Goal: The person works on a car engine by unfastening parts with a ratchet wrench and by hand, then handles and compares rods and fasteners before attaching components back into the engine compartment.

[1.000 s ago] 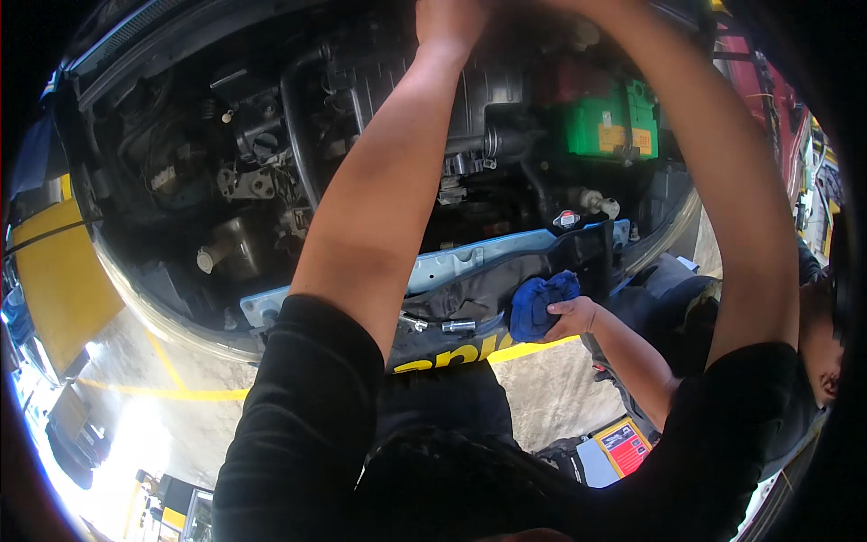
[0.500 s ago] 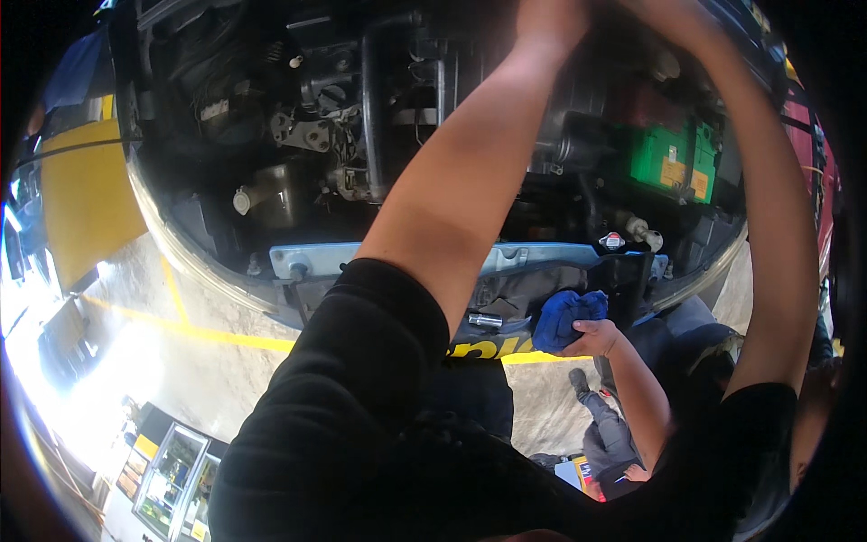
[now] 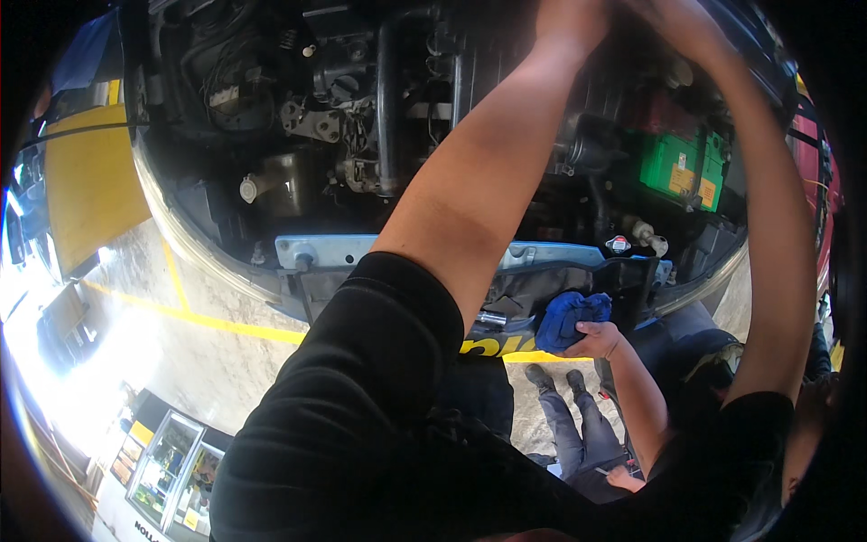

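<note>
Both my arms, in black short sleeves, reach up over the open engine bay of a vehicle. At the top edge of the picture, my left hand (image 3: 575, 20) shows only in part, its fingers cut off or lost in the dark. Close to its right is my right hand (image 3: 679, 25), blurred and also partly out of the picture. Whatever they touch or hold is hidden. Beneath them lie dark engine parts, with a green battery (image 3: 683, 170) to the right. Black hoses and a metal bracket (image 3: 310, 121) are on the left.
A co-worker's hand (image 3: 596, 341) holds a bunched blue cloth (image 3: 571, 318) at the vehicle's front. The light-blue front crossmember (image 3: 551, 256) has a radiator cap (image 3: 618, 244) beside it. A metal socket (image 3: 490, 318) lies below. Another person's legs (image 3: 578, 420) are behind.
My view has shifted slightly, so the engine bay sits a little farther right and lower. The person behind now shows both legs. My arms stay raised in much the same pose.
</note>
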Demonstrator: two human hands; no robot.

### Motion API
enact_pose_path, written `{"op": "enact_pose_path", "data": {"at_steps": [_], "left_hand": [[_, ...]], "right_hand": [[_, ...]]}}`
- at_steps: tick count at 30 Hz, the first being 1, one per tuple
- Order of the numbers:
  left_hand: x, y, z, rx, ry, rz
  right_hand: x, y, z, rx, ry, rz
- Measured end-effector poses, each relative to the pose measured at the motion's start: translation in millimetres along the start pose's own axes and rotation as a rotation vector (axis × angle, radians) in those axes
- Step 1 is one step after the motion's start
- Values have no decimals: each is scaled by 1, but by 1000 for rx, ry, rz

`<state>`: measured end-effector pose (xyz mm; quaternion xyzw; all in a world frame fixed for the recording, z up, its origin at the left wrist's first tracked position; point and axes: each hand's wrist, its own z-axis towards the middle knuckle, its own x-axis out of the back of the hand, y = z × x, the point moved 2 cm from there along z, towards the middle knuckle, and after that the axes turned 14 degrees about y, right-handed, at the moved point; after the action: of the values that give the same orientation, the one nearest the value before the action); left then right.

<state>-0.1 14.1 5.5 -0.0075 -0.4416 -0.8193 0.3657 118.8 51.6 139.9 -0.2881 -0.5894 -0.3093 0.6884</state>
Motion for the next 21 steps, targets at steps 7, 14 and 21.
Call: {"op": "enact_pose_path", "data": {"at_steps": [7,14,21], "left_hand": [[-1,2,0,-12,-8,39],[-9,-8,-2,16,-60,25],[-9,-1,-2,44,-76,26]], "right_hand": [[-1,-2,-2,2,-2,-2],[1,-5,-5,7,5,2],[2,-6,-7,6,7,6]]}}
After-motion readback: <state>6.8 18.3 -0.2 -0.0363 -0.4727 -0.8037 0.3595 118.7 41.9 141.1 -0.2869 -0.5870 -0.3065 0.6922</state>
